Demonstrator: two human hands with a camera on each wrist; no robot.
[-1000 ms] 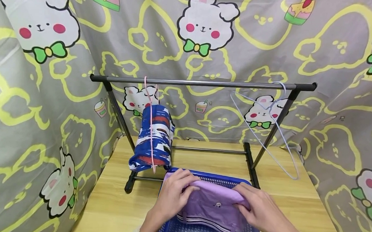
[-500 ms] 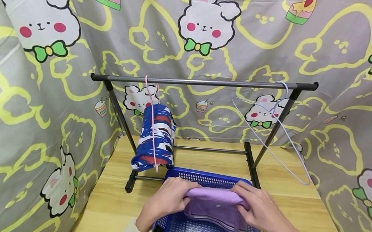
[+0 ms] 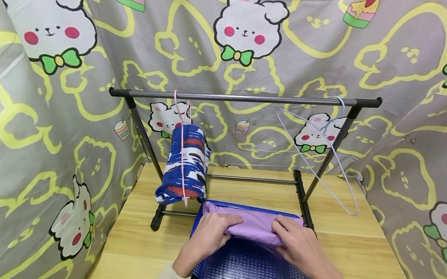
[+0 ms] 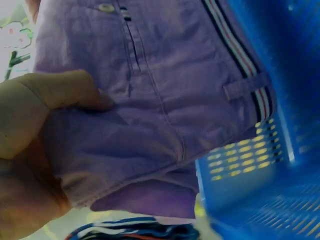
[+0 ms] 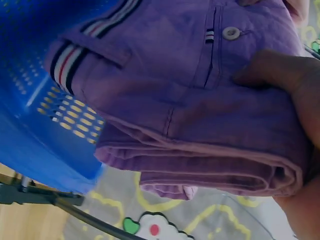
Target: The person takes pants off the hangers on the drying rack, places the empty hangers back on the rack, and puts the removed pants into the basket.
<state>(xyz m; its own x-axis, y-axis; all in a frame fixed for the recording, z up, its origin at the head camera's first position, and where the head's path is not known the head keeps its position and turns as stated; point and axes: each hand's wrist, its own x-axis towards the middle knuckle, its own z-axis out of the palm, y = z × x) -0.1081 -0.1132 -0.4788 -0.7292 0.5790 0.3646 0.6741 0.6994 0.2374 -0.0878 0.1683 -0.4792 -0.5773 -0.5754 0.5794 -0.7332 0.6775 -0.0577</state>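
Lower centre now: left hand (image 3: 211,233) and right hand (image 3: 298,243) pinch the purple garment (image 3: 256,225), probably to secure its folds; undersides unclear.

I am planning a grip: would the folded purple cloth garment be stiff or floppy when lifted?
Probably floppy: the folded purple cloth garment shows soft wrinkles. It may unfold if one layer is pinched, since it is folded into layers.

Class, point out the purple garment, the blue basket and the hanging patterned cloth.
Purple garment (image 5: 165,85), right wrist view: middle of its upward-facing cloth.
Blue basket (image 3: 250,267), head view: bare part of its floor.
Patterned cloth (image 3: 194,165), head view: middle of its visible front.
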